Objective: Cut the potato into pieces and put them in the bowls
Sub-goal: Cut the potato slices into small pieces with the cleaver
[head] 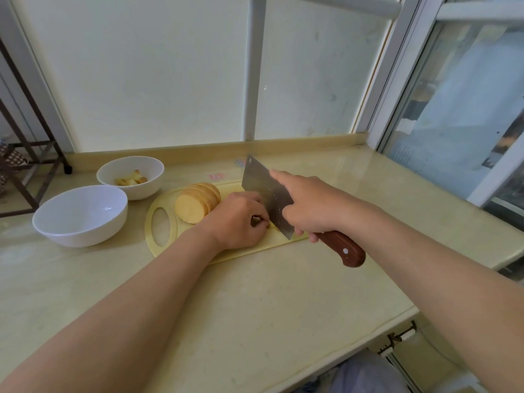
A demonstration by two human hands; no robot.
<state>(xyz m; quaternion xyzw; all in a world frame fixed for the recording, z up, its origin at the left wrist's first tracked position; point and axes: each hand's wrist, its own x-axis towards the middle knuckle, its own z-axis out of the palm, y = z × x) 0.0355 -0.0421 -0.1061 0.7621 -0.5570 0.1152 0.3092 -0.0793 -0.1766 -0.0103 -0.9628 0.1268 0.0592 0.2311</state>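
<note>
Mid-cut: your right hand (309,207) grips cleaver (265,191), left hand (236,221) curls on potato piece (271,226). Next: chop, knuckles clear.

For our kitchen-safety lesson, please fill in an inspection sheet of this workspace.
Surface: pale glossy counter.
Job's things: sliced potato on yellow cutting board; cleaver; far bowl holds pieces; near bowl empty.
Clutter: nothing seen.
Grips: left grip curled beside the blade, contents hidden; right grip holds cleaver handle, forefinger on blade.
Cables: nothing seen.
Surroundings: frosted window behind; dark metal rack at left.
</note>
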